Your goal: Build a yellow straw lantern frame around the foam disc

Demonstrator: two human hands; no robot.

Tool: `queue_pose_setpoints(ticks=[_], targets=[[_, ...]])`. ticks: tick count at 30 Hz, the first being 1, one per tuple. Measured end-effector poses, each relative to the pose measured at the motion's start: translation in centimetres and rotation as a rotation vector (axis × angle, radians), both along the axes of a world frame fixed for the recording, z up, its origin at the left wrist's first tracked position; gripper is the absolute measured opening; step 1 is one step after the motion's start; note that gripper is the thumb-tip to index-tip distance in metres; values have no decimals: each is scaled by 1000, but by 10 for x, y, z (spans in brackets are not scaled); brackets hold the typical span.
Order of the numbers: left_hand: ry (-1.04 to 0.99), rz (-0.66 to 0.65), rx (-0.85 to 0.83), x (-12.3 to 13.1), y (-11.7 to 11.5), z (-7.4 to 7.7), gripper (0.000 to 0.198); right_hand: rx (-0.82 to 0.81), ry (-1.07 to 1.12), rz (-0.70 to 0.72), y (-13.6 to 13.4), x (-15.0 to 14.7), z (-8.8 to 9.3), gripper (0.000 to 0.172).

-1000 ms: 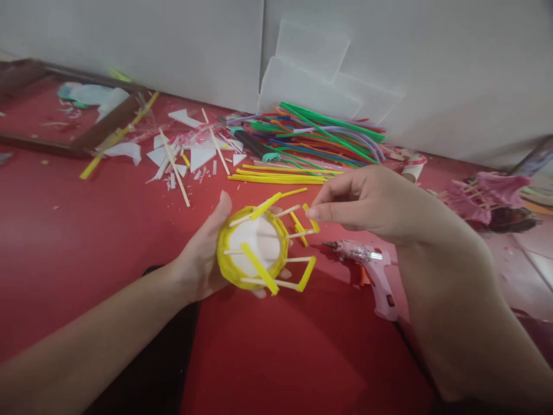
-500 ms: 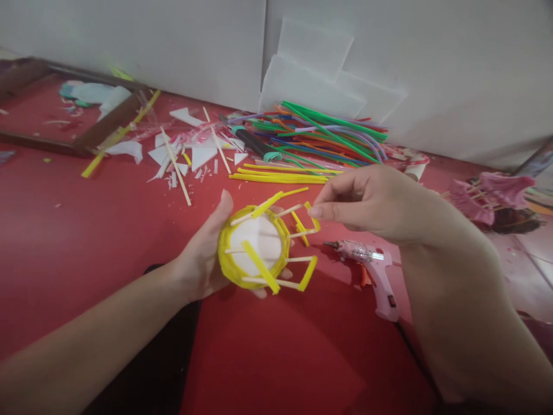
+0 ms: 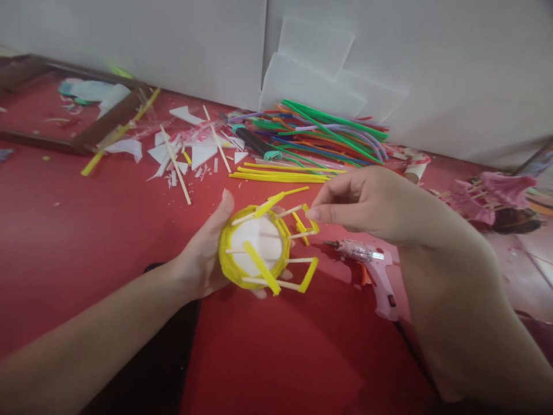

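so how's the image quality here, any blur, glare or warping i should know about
Head view: soft and slightly hazy all over, with no hard glare. The yellow basket frame and both hands, left and right, read clearly enough. The pipe cleaners smear together. The pink craft at the right edge is blurred. Wide-lens stretch enlarges the near forearms. A faint shadow lies under the glue gun.

The left hand [image 3: 203,253] hides the far side of the yellow basket frame [image 3: 259,251]; the wooden frame [image 3: 64,115] at the table's far left corner is cut off.
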State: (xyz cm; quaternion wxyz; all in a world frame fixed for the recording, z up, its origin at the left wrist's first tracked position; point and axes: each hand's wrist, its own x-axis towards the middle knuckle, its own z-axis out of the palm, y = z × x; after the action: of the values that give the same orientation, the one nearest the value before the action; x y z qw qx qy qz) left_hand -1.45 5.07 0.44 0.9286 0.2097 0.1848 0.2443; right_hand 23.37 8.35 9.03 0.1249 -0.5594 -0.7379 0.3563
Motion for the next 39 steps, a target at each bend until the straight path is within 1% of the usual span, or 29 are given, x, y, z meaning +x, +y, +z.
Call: queue_pose_setpoints(ticks=[6,13,19,26,30,33,39], targets=[[3,-3,8,0,0,-1,93,-6,-24,-6,0,-1,0,25],[54,5,14,1,-1,2,95,-8,-7,-7,-1,-1,0,24],[32,9,9,2,-1,3,95,-21,-21,-6,-1,-1,0,25],[-16,-15,6,2,1,-3,97,-4,-41,-13,-4,-1,1,31],[-37,-32,12,1,2,-6,91,-28,-62,-5,-4,-1,4,34],[-47,-36,20,0,2,-6,89,-32,-73,0,-3,-2,4,34],[-23,-42,8,0,1,-5,91,-41,-70,-18,-4,-2,4,31]])
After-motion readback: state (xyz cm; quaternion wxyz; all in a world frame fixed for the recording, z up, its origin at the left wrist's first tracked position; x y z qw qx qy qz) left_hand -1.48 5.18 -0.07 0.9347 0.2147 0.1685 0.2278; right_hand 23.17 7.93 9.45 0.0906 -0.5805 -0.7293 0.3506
